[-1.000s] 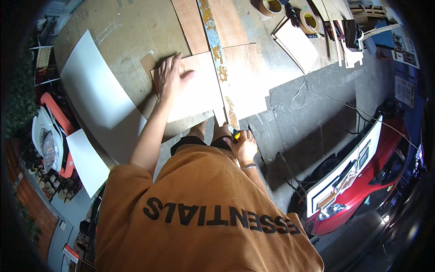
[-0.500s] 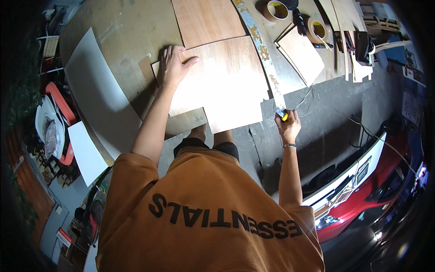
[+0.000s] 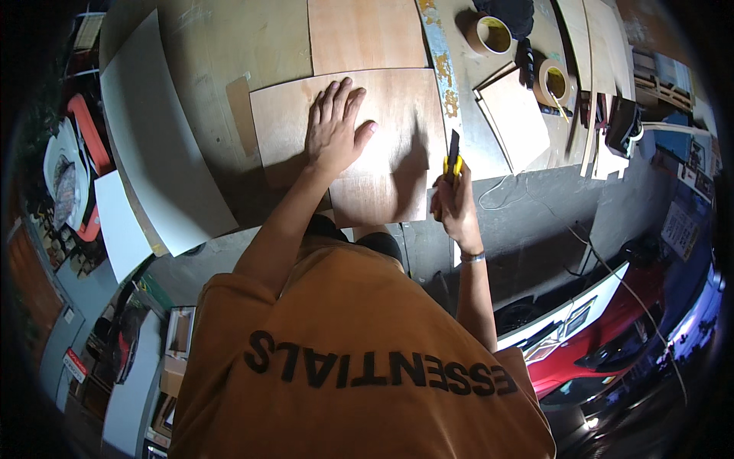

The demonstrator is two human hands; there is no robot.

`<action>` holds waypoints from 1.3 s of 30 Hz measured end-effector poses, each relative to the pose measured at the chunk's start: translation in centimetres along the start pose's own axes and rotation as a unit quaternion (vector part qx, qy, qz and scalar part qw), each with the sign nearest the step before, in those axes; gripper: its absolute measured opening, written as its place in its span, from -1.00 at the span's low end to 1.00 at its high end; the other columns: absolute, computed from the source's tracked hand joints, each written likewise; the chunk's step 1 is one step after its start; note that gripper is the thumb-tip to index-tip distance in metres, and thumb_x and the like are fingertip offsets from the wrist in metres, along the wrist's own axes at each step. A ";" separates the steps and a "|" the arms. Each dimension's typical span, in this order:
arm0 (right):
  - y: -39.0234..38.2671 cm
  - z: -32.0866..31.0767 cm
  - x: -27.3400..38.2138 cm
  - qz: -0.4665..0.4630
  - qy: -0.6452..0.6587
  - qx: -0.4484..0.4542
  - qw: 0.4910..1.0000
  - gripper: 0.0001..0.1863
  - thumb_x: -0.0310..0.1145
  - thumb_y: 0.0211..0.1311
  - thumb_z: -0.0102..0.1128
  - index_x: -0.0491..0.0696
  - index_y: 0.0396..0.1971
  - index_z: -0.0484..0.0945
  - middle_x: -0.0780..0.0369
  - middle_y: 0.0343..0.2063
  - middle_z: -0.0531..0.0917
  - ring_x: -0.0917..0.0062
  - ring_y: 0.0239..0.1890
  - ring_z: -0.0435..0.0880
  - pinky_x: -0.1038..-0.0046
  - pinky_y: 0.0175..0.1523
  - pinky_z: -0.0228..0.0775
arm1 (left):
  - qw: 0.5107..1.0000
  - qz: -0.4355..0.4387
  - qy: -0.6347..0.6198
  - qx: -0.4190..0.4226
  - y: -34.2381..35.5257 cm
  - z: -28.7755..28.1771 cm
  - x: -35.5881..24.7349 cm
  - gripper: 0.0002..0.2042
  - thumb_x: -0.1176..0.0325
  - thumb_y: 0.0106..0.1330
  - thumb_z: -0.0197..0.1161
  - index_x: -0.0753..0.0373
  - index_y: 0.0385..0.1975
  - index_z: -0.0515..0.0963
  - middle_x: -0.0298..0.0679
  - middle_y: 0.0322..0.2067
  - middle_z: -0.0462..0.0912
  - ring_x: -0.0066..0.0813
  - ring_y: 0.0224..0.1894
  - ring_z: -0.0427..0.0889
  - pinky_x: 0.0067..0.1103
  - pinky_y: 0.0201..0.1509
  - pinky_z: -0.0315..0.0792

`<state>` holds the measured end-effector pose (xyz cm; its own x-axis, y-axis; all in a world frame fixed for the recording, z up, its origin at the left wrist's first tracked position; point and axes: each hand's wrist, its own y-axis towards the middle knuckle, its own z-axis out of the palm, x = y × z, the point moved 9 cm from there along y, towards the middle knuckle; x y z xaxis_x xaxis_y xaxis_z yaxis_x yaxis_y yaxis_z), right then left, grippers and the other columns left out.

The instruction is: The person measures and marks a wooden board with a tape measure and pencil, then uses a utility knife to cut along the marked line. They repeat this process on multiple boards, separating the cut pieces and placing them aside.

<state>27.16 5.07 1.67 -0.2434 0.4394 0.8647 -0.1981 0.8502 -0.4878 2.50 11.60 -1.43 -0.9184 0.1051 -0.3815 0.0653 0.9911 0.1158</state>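
A plywood panel (image 3: pixel 283 115) lies flat near the bench's front edge, with a tab of it jutting past that edge towards me. My left hand (image 3: pixel 334 130) rests on its face, palm down, fingers stretched away from me. In my right hand (image 3: pixel 459 208) is a yellow and black utility knife (image 3: pixel 453 159), its dark blade pointing away from me, just right of the panel. A worn metal straightedge (image 3: pixel 440 53) with blue and yellow paint runs along the panel's right side. Another plywood sheet (image 3: pixel 367 34) lies beyond the panel.
Tape rolls (image 3: pixel 489 35) and small plywood pieces (image 3: pixel 516 126) sit on the bench (image 3: pixel 214 69) to the right. A curved white sheet (image 3: pixel 153 138) lies at the left. Thin wood strips (image 3: pixel 592 46) lie at the far right. A cable (image 3: pixel 569 226) hangs beyond the bench's edge.
My right hand has come left and closer to the panel, with the knife's blade now raised and pointing away. My left hand has moved from the panel's left edge onto its face.
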 end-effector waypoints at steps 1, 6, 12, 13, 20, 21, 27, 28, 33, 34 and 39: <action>1.0 1.0 1.2 -0.031 0.003 0.018 0.999 -0.59 -0.51 0.56 -0.15 -0.07 0.32 0.12 0.23 -0.19 0.49 0.68 -0.49 0.52 0.61 -0.44 0.43 | 1.000 0.004 0.002 0.005 0.0 0.1 0.1 -0.37 -0.07 0.41 0.11 0.16 0.38 0.33 -0.10 0.45 0.22 -0.06 0.49 0.14 -0.14 0.56 -0.03; 5.6 4.3 4.0 -0.074 0.008 0.035 0.997 -0.47 -0.71 0.43 -0.15 -0.09 0.35 0.11 0.18 -0.06 0.45 0.63 -0.33 0.55 0.61 -0.31 0.48 | 0.999 0.016 0.026 0.037 0.0 0.7 0.2 -0.37 -0.04 0.45 0.06 0.19 0.42 0.30 -0.21 0.48 0.20 -0.23 0.53 0.11 -0.21 0.59 -0.09; 13.1 6.1 5.5 -0.102 -0.268 -0.070 0.955 -0.76 -0.34 0.57 -0.02 -0.17 0.03 0.31 0.13 -0.64 0.56 0.45 -0.68 0.60 0.39 -0.62 0.38 | 0.997 0.005 0.040 0.071 0.0 1.4 0.3 -0.36 -0.04 0.45 0.03 0.17 0.44 0.27 -0.25 0.49 0.18 -0.30 0.54 0.08 -0.23 0.60 -0.11; 14.0 6.8 6.4 -0.141 -0.336 -0.066 0.929 -0.79 -0.36 0.55 0.00 -0.19 -0.03 0.32 0.03 -0.66 0.59 0.31 -0.66 0.67 0.31 -0.61 0.40 | 0.997 0.005 0.039 0.068 0.0 1.3 0.3 -0.35 -0.05 0.44 0.03 0.17 0.44 0.26 -0.25 0.50 0.17 -0.30 0.54 0.08 -0.23 0.60 -0.11; 16.5 8.6 5.9 -0.046 -0.462 -0.109 0.879 -0.72 -0.25 0.53 -0.09 -0.21 -0.14 0.36 -0.18 -0.59 0.64 -0.12 -0.49 0.70 0.00 -0.47 0.55 | 0.995 0.006 0.039 0.088 0.2 1.9 0.6 -0.48 -0.05 0.44 0.02 0.19 0.21 0.51 -0.19 0.50 0.18 -0.25 0.54 0.07 -0.17 0.59 -0.13; 16.4 8.7 6.1 -0.050 -0.470 -0.111 0.874 -0.72 -0.25 0.53 -0.10 -0.20 -0.14 0.37 -0.17 -0.59 0.64 -0.11 -0.50 0.70 0.00 -0.48 0.55 | 0.995 0.008 0.037 0.093 0.3 2.0 0.6 -0.48 -0.05 0.45 0.01 0.20 0.21 0.51 -0.19 0.50 0.18 -0.24 0.54 0.07 -0.17 0.59 -0.12; 16.6 9.2 6.4 -0.053 -0.480 -0.110 0.869 -0.77 -0.31 0.51 -0.06 -0.21 -0.15 0.39 -0.14 -0.60 0.64 -0.08 -0.51 0.71 0.04 -0.49 0.54 | 0.995 0.006 0.014 0.102 0.4 1.9 0.6 -0.48 -0.06 0.46 -0.01 0.19 0.19 0.53 -0.18 0.51 0.15 -0.23 0.56 0.03 -0.16 0.58 -0.12; 16.6 9.3 6.5 -0.061 -0.473 -0.115 0.871 -0.80 -0.33 0.50 -0.04 -0.19 -0.19 0.40 -0.14 -0.62 0.63 -0.08 -0.51 0.70 0.06 -0.51 0.51 | 0.995 0.005 0.007 0.101 0.4 1.8 0.6 -0.48 -0.07 0.46 -0.01 0.19 0.18 0.53 -0.18 0.52 0.14 -0.22 0.56 0.02 -0.16 0.59 -0.12; 16.5 9.5 7.1 -0.084 -0.469 -0.125 0.870 -0.83 -0.36 0.50 -0.01 -0.16 -0.27 0.41 -0.13 -0.64 0.60 -0.06 -0.52 0.68 0.09 -0.55 0.47 | 0.990 0.009 0.020 0.136 0.1 2.3 0.6 -0.46 -0.07 0.46 -0.03 0.20 0.19 0.54 -0.17 0.53 0.11 -0.23 0.57 0.00 -0.17 0.59 -0.17; 16.5 9.5 7.0 -0.078 -0.474 -0.123 0.868 -0.83 -0.36 0.50 -0.01 -0.16 -0.27 0.41 -0.13 -0.63 0.61 -0.06 -0.52 0.68 0.09 -0.54 0.47 | 0.990 0.010 0.024 0.136 0.1 2.4 0.6 -0.45 -0.08 0.47 -0.06 0.22 0.18 0.54 -0.18 0.53 0.10 -0.24 0.57 0.00 -0.18 0.59 -0.20; 16.5 9.7 6.4 -0.022 -0.503 -0.107 0.858 -0.80 -0.36 0.48 -0.06 -0.21 -0.16 0.38 -0.18 -0.59 0.64 -0.11 -0.45 0.71 0.00 -0.42 0.57 | 0.996 0.005 0.010 0.088 0.2 1.9 0.7 -0.47 -0.04 0.47 -0.01 0.20 0.24 0.50 -0.18 0.50 0.17 -0.23 0.55 0.05 -0.18 0.58 -0.17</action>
<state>13.12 19.09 -1.95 -0.9569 0.0248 0.2892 -0.0755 0.9408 -0.3304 2.61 11.98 -3.38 -0.9250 0.1147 -0.3624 0.1399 0.9892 -0.0440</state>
